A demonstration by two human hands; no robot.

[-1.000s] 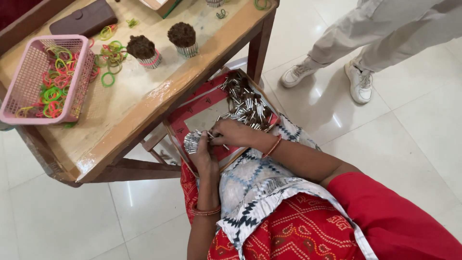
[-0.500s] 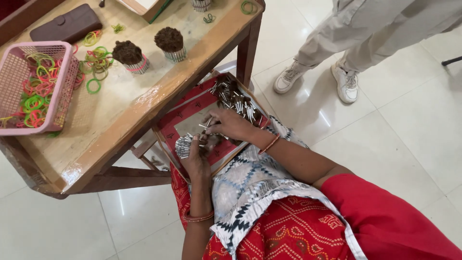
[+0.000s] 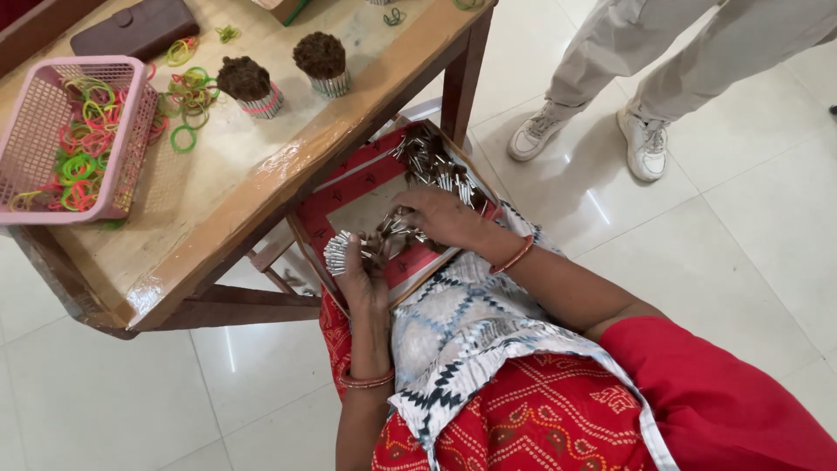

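Fingers of the left hand (image 3: pixel 359 272) curl tight around a bundle of small sticks (image 3: pixel 336 251), while the right hand (image 3: pixel 440 215) rests bent-fingered on loose sticks (image 3: pixel 433 164) in the red tray (image 3: pixel 344 194). Beside the tray stands a wooden table (image 3: pixel 261 174) on white floor tiles (image 3: pixel 697 218), bearing a pink basket (image 3: pixel 61 139).

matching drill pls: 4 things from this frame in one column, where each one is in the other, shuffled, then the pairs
Things
1. pink basket
2. dark wallet
3. bunch of small silvery sticks
4. white shoes

Places
A. on the tiled floor beyond the table, on another person's feet
B. held in the left hand, over the red tray on the lap
C. left end of the wooden table, holding coloured rubber bands
D. far edge of the table, beyond the basket

Pairs: 1-C, 2-D, 3-B, 4-A
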